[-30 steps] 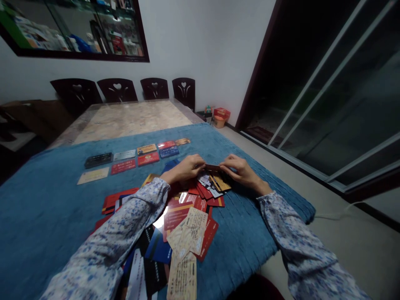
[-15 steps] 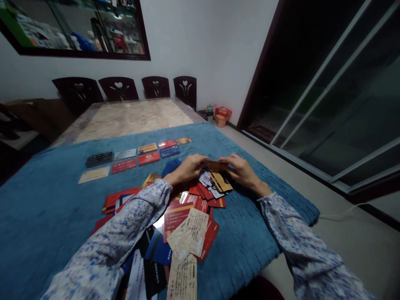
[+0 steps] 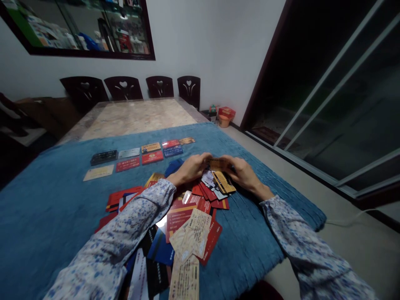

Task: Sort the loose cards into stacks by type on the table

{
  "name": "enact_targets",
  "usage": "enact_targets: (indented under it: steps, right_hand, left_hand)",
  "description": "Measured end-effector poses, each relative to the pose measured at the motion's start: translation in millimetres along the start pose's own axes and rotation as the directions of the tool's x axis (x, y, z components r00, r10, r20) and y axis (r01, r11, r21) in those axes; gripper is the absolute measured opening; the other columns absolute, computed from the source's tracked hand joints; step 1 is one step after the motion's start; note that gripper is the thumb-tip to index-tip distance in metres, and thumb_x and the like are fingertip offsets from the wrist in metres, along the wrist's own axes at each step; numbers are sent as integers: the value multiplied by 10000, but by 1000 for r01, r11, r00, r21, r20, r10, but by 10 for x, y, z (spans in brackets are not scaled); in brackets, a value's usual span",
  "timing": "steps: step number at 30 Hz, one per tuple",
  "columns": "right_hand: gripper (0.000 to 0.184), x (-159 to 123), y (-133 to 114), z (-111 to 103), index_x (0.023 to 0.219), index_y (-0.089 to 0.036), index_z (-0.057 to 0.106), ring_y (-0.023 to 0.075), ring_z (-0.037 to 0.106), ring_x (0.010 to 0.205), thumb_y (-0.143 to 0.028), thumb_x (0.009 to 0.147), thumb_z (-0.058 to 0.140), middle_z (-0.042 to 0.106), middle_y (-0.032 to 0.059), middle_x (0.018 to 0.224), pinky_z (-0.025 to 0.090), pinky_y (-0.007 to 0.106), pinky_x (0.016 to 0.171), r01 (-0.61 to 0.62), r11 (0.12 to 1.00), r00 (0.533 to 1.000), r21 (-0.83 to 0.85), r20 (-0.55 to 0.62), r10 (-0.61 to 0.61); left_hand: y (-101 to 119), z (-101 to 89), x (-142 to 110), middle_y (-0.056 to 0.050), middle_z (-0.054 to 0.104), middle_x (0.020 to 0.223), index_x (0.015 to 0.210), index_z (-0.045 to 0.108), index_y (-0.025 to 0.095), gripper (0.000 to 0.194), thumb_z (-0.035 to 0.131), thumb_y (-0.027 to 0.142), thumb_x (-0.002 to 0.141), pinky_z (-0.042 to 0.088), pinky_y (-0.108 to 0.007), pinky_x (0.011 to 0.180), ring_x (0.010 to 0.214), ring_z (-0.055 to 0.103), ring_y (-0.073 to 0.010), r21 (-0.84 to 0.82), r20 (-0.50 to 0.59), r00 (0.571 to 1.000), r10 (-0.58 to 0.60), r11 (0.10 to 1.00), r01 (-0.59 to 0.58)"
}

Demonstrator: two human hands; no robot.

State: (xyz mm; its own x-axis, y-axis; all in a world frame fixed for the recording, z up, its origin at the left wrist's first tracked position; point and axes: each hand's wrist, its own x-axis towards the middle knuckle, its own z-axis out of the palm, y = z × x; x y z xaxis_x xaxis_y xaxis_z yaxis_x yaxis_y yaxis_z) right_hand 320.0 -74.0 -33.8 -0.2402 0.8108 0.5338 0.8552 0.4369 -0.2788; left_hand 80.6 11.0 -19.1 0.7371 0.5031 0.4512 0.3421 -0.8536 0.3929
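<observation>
Both my hands meet over the far side of a loose heap of cards. My left hand (image 3: pixel 194 167) pinches the left end of a gold-brown card (image 3: pixel 215 163), and my right hand (image 3: pixel 240 170) grips its right end. Whether it is one card or a few together I cannot tell. Just below lies a yellow-and-black card (image 3: pixel 223 182) on top of white and red ones. Nearer to me spread red cards (image 3: pixel 179 218), beige printed cards (image 3: pixel 196 231), a blue card (image 3: pixel 161 246) and black ones, partly hidden under my left forearm.
Farther left, cards lie in two rows on the blue cloth: a black stack (image 3: pixel 104 157), a cream card (image 3: pixel 98 172), a red card (image 3: pixel 152 157), a blue card (image 3: pixel 173 151) and others. Dark chairs (image 3: pixel 123 88) line the marble-patterned table's (image 3: pixel 131 114) far end. A sliding door (image 3: pixel 328 104) stands right.
The gold-brown card has tipped so that more of its face shows between my hands. The whole view has shifted slightly. The cards on the cloth lie as before.
</observation>
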Motion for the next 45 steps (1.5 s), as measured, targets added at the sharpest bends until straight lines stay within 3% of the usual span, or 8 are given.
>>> enact_targets:
  steps: [11,19,26,32,40,45]
  right_hand:
    - [437,18,-35,18,1387,-224,572,297,659,1029,-260,952,597,729,137,1192,491,428,883,24,998,999,-61,44,-21]
    - [499,36,-106,-17,1423,-209,531,313,583,1025,-259,930,591,670,136,1119,448,419,852,16,989,999,-145,35,-11]
    - [538,41,-96,6,1454,-170,497,328,575,1059,-287,936,583,651,162,1161,454,432,859,15,977,999,-213,31,-9]
    - [533,42,-24,32,1455,-144,485,335,594,1090,-304,951,552,677,184,1221,472,451,883,15,986,1000,-168,-5,-16]
    - [519,35,23,30,1431,-169,535,340,598,1075,-372,955,582,695,178,1194,479,460,876,19,987,1000,-157,2,-18]
    - [493,44,57,12,1394,-201,581,328,599,1034,-426,956,606,699,156,1136,480,452,846,27,989,1000,-147,17,-25]
  left_hand:
    - [-13,14,6,-109,722,1039,1289,588,165,419,506,95,883,544,-361,878,947,683,-232,95,8,1000,3,995,-3]
    - [1,-5,2,-139,725,1090,1301,574,134,401,495,107,909,543,-376,875,947,682,-236,102,-41,998,51,994,-47]
    - [-36,-18,-2,-157,699,1221,1390,510,133,582,612,119,817,540,-421,968,1095,663,-266,78,-26,997,78,994,-76]
    - [-94,9,8,-164,683,1238,1419,484,136,649,613,81,786,542,-446,978,1110,651,-279,64,-28,997,70,996,-69]
    - [-76,-34,-1,-145,678,1130,1352,518,123,552,624,134,811,537,-429,930,1019,632,-269,56,20,1000,5,998,-6]
    - [-72,-61,-3,-103,652,1092,1264,552,181,483,649,137,793,522,-421,942,1020,607,-261,61,41,999,-24,998,22]
